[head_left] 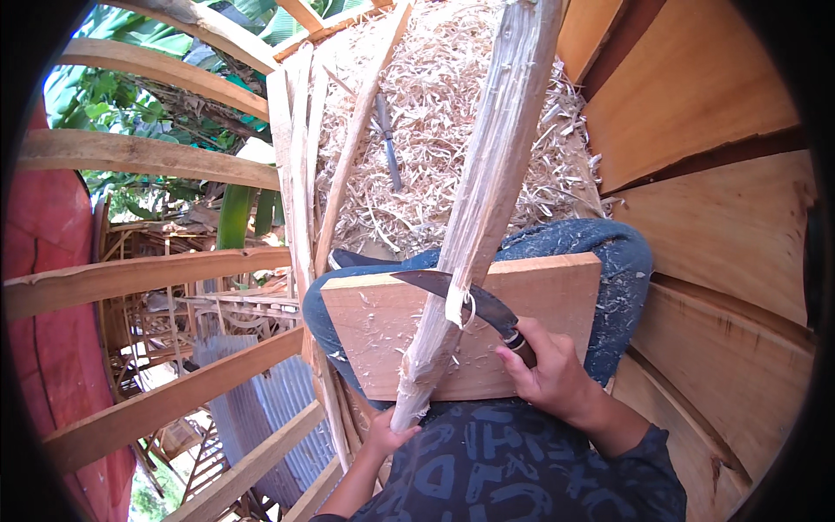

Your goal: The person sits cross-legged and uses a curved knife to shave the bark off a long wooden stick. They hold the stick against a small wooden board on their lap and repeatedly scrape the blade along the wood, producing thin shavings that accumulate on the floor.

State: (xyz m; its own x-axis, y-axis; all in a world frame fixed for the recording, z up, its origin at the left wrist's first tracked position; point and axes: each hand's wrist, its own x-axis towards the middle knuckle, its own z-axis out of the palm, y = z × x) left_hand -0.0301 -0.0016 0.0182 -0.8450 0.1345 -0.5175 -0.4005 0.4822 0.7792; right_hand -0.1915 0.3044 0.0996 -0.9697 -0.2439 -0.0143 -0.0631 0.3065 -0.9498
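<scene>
A long, rough wooden pole (487,165) slants from my waist up to the top of the view, its near part over a wooden board (374,339) on my lap. My left hand (390,432) is wrapped round the pole's near end. In my right hand (552,365) is the dark handle of a knife (491,311). Its curved dark blade crosses the pole, pointing left, and a pale curled shaving (458,304) stands up from the wood at the blade. Small chips lie scattered on the board and on my jeans.
Wood shavings (444,96) heap up beyond my legs, with another long tool (388,143) lying on them. Loose wooden strips (300,165) lean along the left. A slatted railing (174,383) stands at left, with plants and corrugated sheets outside. Plank walling (696,96) rises close on the right.
</scene>
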